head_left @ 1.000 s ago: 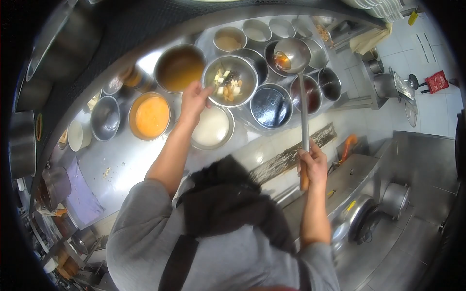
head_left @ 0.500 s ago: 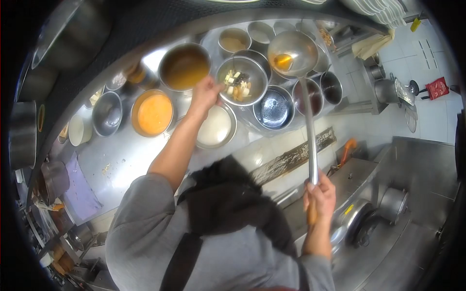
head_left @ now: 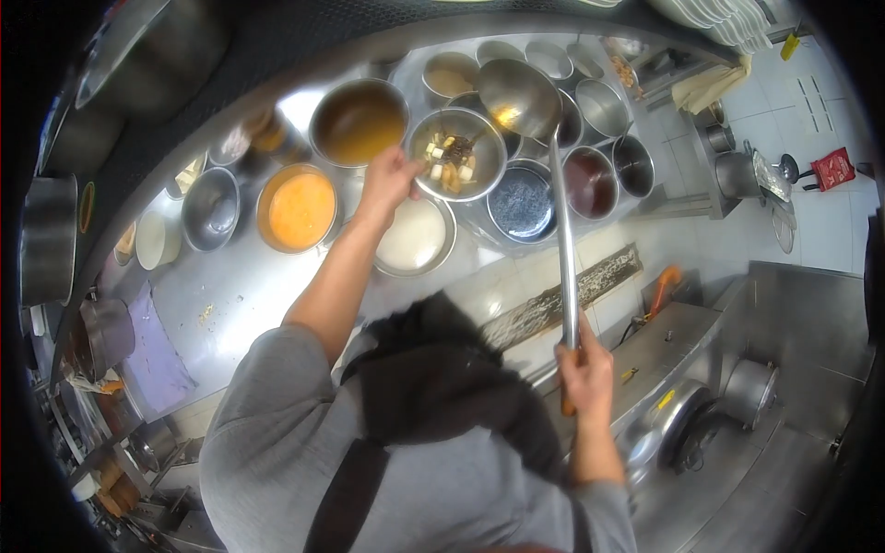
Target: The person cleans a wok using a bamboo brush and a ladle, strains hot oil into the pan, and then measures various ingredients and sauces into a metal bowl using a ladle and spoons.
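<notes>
My left hand (head_left: pixel 391 177) pinches the left rim of a metal bowl (head_left: pixel 490 155). Pale cubes (head_left: pixel 452 158), yellowish pieces and some dark bits lie in that bowl. In my right hand (head_left: pixel 587 367) is a long ladle (head_left: pixel 565 249), gripped near its wooden handle end. Its wide metal head (head_left: pixel 530 101) tilts beside and partly above the bowl's upper right edge. A little amber liquid (head_left: pixel 505 116) shows at the left side of the head. Whether any is pouring out, I cannot tell.
Around the bowl stand a pot of brown liquid (head_left: pixel 369 146), a pan of orange liquid (head_left: pixel 302 207), a pan of whitish liquid (head_left: pixel 415 238), a pot of dark bluish liquid (head_left: pixel 522 205) and a pot of dark red liquid (head_left: pixel 590 182). A stove (head_left: pixel 687 424) is at lower right.
My right hand has shifted left, carrying the ladle. Its head has moved left and tipped towards the bowl, and the amber liquid sits nearer its left edge. My left hand keeps its hold.
</notes>
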### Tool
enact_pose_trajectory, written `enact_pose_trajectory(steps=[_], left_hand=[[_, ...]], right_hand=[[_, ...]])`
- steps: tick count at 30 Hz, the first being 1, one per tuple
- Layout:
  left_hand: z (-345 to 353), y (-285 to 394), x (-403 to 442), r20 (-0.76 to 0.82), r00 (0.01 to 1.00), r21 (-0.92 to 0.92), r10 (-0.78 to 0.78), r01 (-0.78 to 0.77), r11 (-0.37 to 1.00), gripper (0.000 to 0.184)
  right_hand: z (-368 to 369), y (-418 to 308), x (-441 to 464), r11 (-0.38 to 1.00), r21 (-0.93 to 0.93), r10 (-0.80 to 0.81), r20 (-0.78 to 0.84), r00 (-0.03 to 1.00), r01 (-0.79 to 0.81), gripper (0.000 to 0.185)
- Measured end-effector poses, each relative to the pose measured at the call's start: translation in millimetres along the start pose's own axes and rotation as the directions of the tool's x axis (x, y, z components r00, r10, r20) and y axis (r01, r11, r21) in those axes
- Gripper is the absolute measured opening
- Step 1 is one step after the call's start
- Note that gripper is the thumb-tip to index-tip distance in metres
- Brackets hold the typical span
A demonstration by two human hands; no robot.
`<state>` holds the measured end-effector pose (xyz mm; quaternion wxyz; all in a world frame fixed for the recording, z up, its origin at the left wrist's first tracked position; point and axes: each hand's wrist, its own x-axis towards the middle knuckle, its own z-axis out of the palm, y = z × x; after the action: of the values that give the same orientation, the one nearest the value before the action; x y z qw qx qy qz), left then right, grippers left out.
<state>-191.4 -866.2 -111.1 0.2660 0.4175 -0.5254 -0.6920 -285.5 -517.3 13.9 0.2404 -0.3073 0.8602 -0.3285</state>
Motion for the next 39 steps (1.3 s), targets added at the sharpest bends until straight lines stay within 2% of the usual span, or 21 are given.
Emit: enact_pose_trajectory(steps=[2,5,9,15,21,23,26,30,32,36,39], left_hand=[[-5,3,-5,-0.005,1.000,-0.009,0.003,-0.004,1.000,0.016],[-23,-2,-14,-0.065,0.997,-0.052,-0.037,0.034,0.998,0.013],[-44,-1,-23,-0.113,0.994,-0.075,-0.009,0.001,0.997,0.012],[-58,6,-34,-0.130,0.991,-0.065,-0.007,-0.002,0.998,0.010],[-59,3,-36,-0.130,0.992,-0.047,-0.005,-0.001,0.999,0.011],[-59,2,-36,-0.120,0.993,-0.059,-0.006,-0.001,0.998,0.012],[-57,0,-33,-0.105,0.994,-0.073,0.003,-0.011,0.997,0.013],[-53,-4,-28,-0.090,0.996,-0.071,0.011,-0.017,0.997,0.014],[-48,-1,-28,-0.083,0.996,-0.070,0.016,-0.022,0.997,0.013],[-42,0,-26,-0.052,0.999,-0.065,0.015,-0.018,0.998,0.012],[-36,2,-26,-0.048,0.999,-0.061,-0.002,-0.001,0.998,0.012]], right_hand=[[1,-22,13,0.996,-0.010,0.089,0.016,0.996,-0.089,0.053],[11,-13,21,0.987,-0.004,0.162,0.031,0.986,-0.162,0.052],[21,7,24,0.991,-0.013,0.135,0.042,0.990,-0.135,0.051],[26,1,28,0.994,-0.045,0.101,0.055,0.993,-0.099,0.050],[27,-2,28,0.974,0.119,0.179,0.101,0.979,-0.191,0.052],[26,-3,25,0.942,0.206,0.252,0.092,0.963,-0.266,0.052],[19,-9,22,0.919,0.302,0.236,0.088,0.968,-0.252,0.053],[11,-11,15,0.924,0.300,0.225,0.070,0.972,-0.236,0.053],[9,-13,12,0.903,0.358,0.232,0.054,0.971,-0.236,0.053],[8,-13,8,0.925,0.315,0.213,0.036,0.976,-0.214,0.054],[7,-21,2,0.896,0.396,0.206,0.032,0.978,-0.202,0.053]])
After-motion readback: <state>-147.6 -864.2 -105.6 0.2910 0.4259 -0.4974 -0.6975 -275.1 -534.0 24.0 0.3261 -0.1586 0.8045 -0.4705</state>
